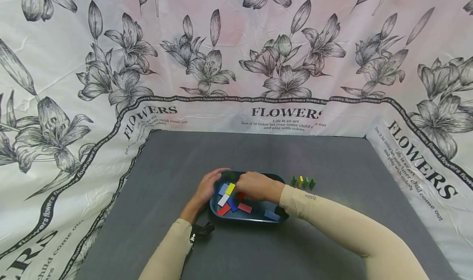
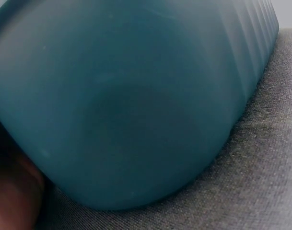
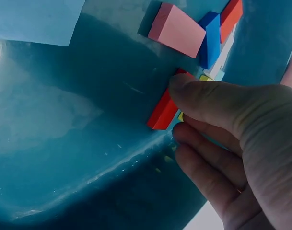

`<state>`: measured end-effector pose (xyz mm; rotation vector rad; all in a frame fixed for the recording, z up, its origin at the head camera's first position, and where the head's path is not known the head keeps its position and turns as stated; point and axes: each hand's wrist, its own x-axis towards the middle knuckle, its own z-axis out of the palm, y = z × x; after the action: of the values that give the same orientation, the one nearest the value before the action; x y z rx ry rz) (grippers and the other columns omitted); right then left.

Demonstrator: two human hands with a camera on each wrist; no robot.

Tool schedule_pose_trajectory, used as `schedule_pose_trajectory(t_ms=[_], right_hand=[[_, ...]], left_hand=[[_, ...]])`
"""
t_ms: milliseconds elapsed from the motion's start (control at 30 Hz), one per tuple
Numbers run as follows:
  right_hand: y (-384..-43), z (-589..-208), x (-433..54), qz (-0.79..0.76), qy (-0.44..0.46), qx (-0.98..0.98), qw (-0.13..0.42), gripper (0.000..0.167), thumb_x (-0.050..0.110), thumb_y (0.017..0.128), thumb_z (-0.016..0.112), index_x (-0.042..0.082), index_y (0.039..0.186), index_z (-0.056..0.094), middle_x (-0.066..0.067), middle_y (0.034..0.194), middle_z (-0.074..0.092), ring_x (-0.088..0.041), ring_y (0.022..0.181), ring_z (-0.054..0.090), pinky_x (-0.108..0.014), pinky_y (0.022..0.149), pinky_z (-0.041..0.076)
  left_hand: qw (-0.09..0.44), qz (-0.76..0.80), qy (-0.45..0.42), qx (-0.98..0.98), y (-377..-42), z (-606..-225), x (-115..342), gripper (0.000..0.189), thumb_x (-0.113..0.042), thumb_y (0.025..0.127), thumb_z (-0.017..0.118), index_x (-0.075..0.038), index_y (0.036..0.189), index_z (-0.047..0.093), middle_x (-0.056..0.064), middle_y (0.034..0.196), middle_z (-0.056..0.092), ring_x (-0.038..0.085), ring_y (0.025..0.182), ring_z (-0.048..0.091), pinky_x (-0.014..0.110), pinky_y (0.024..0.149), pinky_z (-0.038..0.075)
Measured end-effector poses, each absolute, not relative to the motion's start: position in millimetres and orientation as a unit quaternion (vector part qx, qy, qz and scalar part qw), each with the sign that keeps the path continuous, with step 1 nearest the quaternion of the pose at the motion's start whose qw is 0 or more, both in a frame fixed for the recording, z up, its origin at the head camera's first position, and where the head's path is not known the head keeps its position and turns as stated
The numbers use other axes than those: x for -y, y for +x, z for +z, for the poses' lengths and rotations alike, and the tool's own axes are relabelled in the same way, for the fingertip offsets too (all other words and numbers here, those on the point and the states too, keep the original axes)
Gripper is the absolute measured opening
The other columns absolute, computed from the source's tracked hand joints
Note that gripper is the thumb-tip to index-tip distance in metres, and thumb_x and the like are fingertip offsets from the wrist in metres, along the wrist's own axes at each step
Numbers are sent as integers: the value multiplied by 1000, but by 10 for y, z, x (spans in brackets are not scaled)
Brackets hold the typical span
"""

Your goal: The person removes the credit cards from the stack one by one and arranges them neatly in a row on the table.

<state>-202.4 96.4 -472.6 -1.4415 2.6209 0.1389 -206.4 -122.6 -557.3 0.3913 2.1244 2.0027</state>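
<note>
— Which step is this?
— Picking up a block, I'd say. The right hand (image 1: 256, 186) is inside the blue tray (image 1: 256, 216), its thumb across a red block (image 3: 163, 114) near the tray's middle.
— Is the block held?
— It looks like a narrow pinch, with fingers curled behind. The contact on the far side is hidden, so I can't tell how firm.
— And the left hand (image 1: 205, 189)?
— Spread wide against the tray's left end, fingers reaching along the far-left corner. It seems to be steadying the tray.
— What does the next move call for?
— A clean lift, I think, without nudging the pink block (image 1: 244, 207) or the lying yellow block (image 1: 230, 189), both also in the tray. Just right of the tray, green blocks (image 1: 312, 184) and a standing yellow block (image 1: 301, 181) look easy to topple, so the right sleeve (image 1: 325, 212) should keep clear.
</note>
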Motion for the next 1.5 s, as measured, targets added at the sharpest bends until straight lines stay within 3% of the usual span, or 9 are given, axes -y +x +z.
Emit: schedule_pose_trajectory(t_ms=[367, 733, 1500], right_hand=[[-2033, -4799, -946, 69, -483, -871, 67, 21, 21, 95, 88, 20, 116, 86, 4, 108, 84, -15, 91, 77, -33, 92, 65], [-2028, -4798, -937, 71, -490, -867, 55, 16, 18, 96, 87, 20, 111, 86, 4, 103, 84, -15, 85, 75, -33, 87, 66], [-2057, -4688, -934, 62, -475, -875, 69, 15, 20, 96, 87, 18, 111, 86, 2, 99, 83, -15, 81, 73, -34, 89, 66]], left_hand=[[113, 688, 134, -704, -2057, -5544, 1226, 49, -20, 117, 34, 3, 153, 59, 27, 153, 62, 44, 140, 59, 60, 124, 43], [102, 688, 124, -707, -2054, -5552, 1214, 48, -19, 117, 34, 0, 150, 63, 22, 152, 65, 39, 141, 60, 59, 124, 43], [100, 684, 128, -711, -2055, -5558, 1225, 47, -19, 117, 35, 0, 150, 63, 22, 150, 66, 39, 138, 61, 56, 122, 46]])
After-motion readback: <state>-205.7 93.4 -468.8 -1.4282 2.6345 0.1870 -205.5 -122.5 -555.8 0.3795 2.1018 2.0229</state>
